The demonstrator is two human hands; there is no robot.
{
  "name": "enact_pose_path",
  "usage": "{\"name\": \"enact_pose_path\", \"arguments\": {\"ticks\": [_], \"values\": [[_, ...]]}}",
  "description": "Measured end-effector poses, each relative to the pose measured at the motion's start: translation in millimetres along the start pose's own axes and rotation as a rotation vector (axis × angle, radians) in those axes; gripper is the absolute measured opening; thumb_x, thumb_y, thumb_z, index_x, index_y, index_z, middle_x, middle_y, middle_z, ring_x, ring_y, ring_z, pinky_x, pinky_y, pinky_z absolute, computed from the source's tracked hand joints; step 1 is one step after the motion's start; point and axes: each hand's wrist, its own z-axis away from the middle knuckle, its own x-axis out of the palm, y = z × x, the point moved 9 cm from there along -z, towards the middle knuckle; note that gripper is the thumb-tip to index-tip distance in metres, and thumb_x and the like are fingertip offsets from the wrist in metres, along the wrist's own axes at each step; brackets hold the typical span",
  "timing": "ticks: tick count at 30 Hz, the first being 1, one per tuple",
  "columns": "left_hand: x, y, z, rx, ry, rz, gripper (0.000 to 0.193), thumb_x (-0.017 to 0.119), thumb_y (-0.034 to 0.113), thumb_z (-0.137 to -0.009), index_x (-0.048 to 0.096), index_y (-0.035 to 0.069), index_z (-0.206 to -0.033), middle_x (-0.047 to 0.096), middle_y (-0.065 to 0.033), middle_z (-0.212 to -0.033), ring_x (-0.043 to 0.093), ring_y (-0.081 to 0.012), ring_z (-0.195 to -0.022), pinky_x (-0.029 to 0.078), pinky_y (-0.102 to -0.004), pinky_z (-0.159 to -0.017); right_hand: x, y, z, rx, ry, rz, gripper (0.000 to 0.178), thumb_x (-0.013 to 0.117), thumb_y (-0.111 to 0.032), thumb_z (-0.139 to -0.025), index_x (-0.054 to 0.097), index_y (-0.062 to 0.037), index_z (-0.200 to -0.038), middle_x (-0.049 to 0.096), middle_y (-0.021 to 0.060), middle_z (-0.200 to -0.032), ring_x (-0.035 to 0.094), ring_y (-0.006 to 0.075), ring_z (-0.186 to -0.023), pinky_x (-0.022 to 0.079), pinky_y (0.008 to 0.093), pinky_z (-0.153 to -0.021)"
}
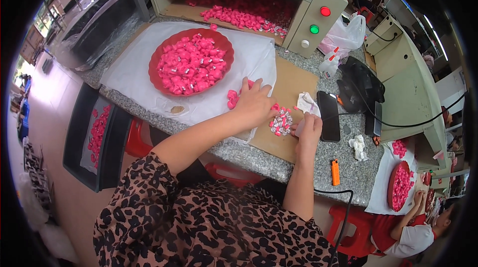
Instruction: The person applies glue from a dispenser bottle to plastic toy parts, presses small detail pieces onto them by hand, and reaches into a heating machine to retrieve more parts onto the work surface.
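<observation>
My left hand (pixel 255 103) reaches over the white sheet, its fingers apart and bent down beside a few small pink moulded pieces (pixel 232 98). Another pink piece shows by its fingertips, and the palm side is hidden. Between my hands, on brown cardboard (pixel 271 143), lies a small pile of white and pink bits (pixel 282 121). At the right edge of that pile my right hand (pixel 308 130) has its fingers closed together; what they hold is too small to tell. A red scalloped bowl (pixel 155 78) heaped with pink pieces (pixel 191 63) stands beyond my left hand.
A grey machine with buttons (pixel 313 15) stands behind, more pink pieces (pixel 244 19) inside its opening. On the right lie a black phone (pixel 328 116), crumpled tissue (pixel 358 147), an orange lighter (pixel 335 172) and a cable. A dark bin (pixel 107 160) sits lower left; a co-worker (pixel 411 232) sits lower right.
</observation>
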Motion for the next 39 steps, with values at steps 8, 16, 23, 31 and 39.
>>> {"name": "enact_pose_path", "arguments": {"ticks": [8,16,23,31,39], "values": [[-7.1,-8.6,-0.7,0.025,0.039,0.352,0.020,0.066,0.026,-0.066,0.058,0.010,-0.073,0.055,-0.0014,-0.095,0.043,-0.0215,-0.105,0.019,-0.0574,-0.092,10.0,-30.2,14.7,-0.139,-0.056,-0.054,0.027,0.050,-0.017,-0.084,0.044,0.0017,-0.103,0.055,0.0091,-0.079,0.054,0.0127,-0.064,0.045,0.0232,-0.052],[-37.6,23.0,31.9,0.447,0.331,0.076,0.017,0.064,0.022,-0.066,0.059,0.013,-0.080,0.055,-0.0004,-0.091,0.044,-0.0218,-0.102,0.023,-0.0536,-0.092,37.1,-18.5,35.0,0.145,-0.346,-0.322,0.022,0.048,-0.016,-0.086,0.046,-0.0011,-0.101,0.057,0.0104,-0.081,0.055,0.0136,-0.066,0.044,0.0241,-0.052],[-55.7,-0.4,42.2,0.343,0.511,0.332,0.018,0.066,0.014,-0.064,0.060,0.010,-0.080,0.058,-0.0014,-0.083,0.051,-0.0221,-0.091,0.036,-0.0396,-0.086,46.3,-18.0,49.9,0.160,-0.372,-0.506,0.020,0.048,-0.016,-0.085,0.046,-0.0020,-0.099,0.056,0.0101,-0.080,0.054,0.0143,-0.065,0.043,0.0239,-0.055],[-32.5,16.9,59.2,0.307,0.231,0.792,0.017,0.062,0.005,-0.071,0.059,0.003,-0.089,0.060,-0.0056,-0.082,0.057,-0.0194,-0.072,0.045,-0.0295,-0.063,51.4,12.6,64.1,0.331,-0.450,-0.753,0.023,0.051,-0.018,-0.083,0.049,-0.0009,-0.099,0.056,0.0094,-0.079,0.052,0.0122,-0.061,0.043,0.0234,-0.054],[24.3,20.4,78.2,-0.386,-0.047,1.865,0.028,0.050,0.002,-0.083,0.048,-0.004,-0.110,0.057,-0.0097,-0.095,0.055,-0.0123,-0.080,0.045,-0.0248,-0.070,58.9,26.7,77.3,0.381,-0.473,-0.962,0.022,0.055,-0.014,-0.081,0.048,-0.0024,-0.098,0.057,0.0086,-0.081,0.051,0.0111,-0.063,0.043,0.0241,-0.058]]}}
